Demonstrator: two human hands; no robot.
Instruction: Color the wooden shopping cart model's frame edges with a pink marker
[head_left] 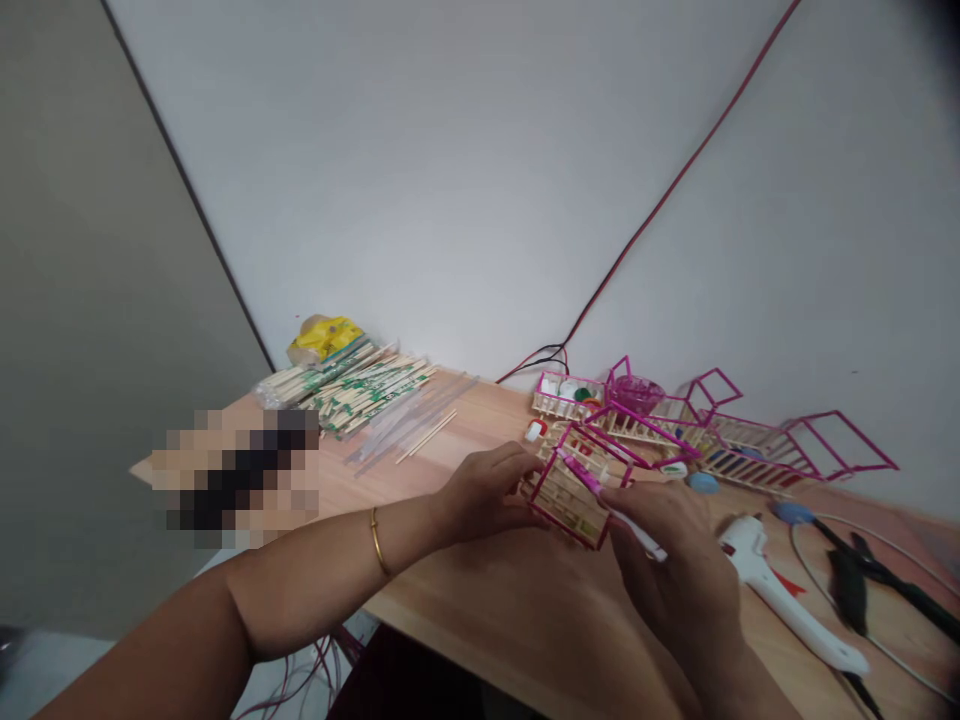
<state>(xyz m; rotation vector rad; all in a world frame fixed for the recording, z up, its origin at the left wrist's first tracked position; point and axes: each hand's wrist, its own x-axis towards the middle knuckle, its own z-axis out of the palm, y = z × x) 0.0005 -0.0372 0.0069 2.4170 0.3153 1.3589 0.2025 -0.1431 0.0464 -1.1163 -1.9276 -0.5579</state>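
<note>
My left hand [484, 492] grips the left side of a small stick-built basket [566, 497] with bright pink edges, holding it tilted over the table. In my right hand [679, 550] is a slim brush [639, 535] with a white handle and a pink-coated end. The brush's pink end lies against the basket's upper rim. Part of the basket's right side is hidden behind my right fingers. Just behind the basket are a cup of pink paint [636, 393] and other stick-built baskets [750, 465] with pink frames.
A white glue gun [795, 610] lies to the right, near black-handled tools [851, 585] and a cable. Bundles of wrapped chopsticks [367, 390], clear strips [390, 430] and a yellow bag [326, 338] lie at the left back. A wall rises behind the table [465, 600].
</note>
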